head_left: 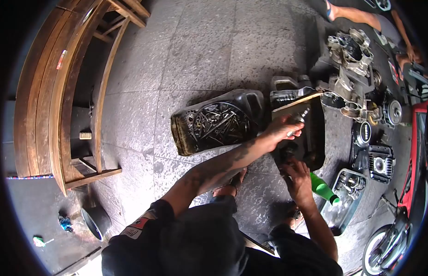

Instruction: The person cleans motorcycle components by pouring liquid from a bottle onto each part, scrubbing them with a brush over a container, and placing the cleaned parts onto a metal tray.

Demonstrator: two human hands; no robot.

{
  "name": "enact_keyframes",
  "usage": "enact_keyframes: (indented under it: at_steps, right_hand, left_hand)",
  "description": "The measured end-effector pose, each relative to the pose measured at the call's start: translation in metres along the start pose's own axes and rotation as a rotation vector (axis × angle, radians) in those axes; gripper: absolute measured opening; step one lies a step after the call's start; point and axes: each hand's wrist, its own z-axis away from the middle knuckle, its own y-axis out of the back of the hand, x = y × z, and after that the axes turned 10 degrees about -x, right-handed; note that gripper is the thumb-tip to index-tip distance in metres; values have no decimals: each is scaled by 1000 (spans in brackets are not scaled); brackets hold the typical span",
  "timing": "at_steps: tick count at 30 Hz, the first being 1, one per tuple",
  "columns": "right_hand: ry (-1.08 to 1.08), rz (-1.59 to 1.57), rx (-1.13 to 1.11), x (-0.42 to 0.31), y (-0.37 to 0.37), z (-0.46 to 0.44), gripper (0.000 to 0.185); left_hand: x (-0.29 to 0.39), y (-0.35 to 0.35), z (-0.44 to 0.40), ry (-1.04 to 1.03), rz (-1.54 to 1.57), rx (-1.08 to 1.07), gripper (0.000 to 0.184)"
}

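At the near end of the black tray [318, 138], the right hand [299, 179] had its fingers curled; I could not tell whether they gripped anything. The left hand [286, 129] was closed round one small metal part [304, 115], over the tray and farther out than the right hand. One green bottle [321, 187] was just right of the tray's near end, and beyond it one metal pan [331, 211] held gears [355, 185]. Left of the tray was one tub [177, 133] of bolts and odd pieces, too many to count. One wooden stick [294, 102] crossed the tray's far end. Right of the tray were one round cover [364, 132] and one finned block [381, 164]; farther right, one red motorcycle [414, 152].
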Motion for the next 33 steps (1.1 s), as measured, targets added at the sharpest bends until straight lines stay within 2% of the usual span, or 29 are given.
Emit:
enact_keyframes:
  at_steps: [1,3,4,5,7,9,11,13,15,16,17,18,19,20,22,25,27,29,31,33]
  right_hand:
    - [11,-1,-8,-1,1,-3,33]
    - [-88,-307,275,-2,5,-8,27]
    - [-66,-265,347,3,7,-13,21]
    - [-170,-405,362,1,10,-18,19]
    - [-104,-283,355,15,3,-25,17]
    - [-158,-312,367,21,-4,-25,15]
    - [-215,-340,384,18,1,-26,14]
    - [-409,-376,505,8,24,-19,14]
    - [-262,-485,703,13,35,-20,15]
    - [-274,-473,692,14,40,-22,15]
    - [-207,-508,668,20,38,-24,15]
    - [-231,-528,570,18,40,-27,15]
    - [-169,-458,566,22,33,-35,13]
    - [-232,-392,570,25,32,-39,12]
    - [-303,-325,573,29,37,-46,12]
    - [-265,-441,676,34,35,-50,11]
    - [-151,-399,535,37,25,-50,11]
    - [-209,-419,502,33,26,-43,12]
    - [-133,-492,499,32,25,-37,14]
    - [-168,-612,437,37,26,-31,15]
  left_hand:
    - [-5,-1,-9,7,-83,31,29]
    - [-21,-4,-27,-94,-193,110,24]
    - [-30,-7,-37,-170,-109,104,27]
    - [-26,-9,-36,-164,-106,109,27]
    - [-14,-13,-40,-92,-679,173,36]
    - [-37,-4,-55,-56,-625,131,43]
    - [-74,10,-70,-189,-893,297,44]
    - [-46,5,-62,152,-823,195,41]
    - [-35,1,-57,273,-598,115,43]
    - [-30,-2,-54,338,-490,86,48]
    - [-29,0,-54,327,-502,75,61]
    - [-30,-1,-54,294,-545,68,74]
    - [-30,-2,-54,258,-590,72,87]
    - [-31,-3,-54,222,-628,77,100]
    - [-26,-5,-50,192,-727,117,102]
    - [-24,-1,-46,382,-645,16,102]
    - [-26,0,-47,350,-548,15,100]
    - [-25,-3,-47,353,-536,66,100]
    - [-33,-2,-52,286,-479,161,94]
    - [-42,5,-59,270,-551,114,90]
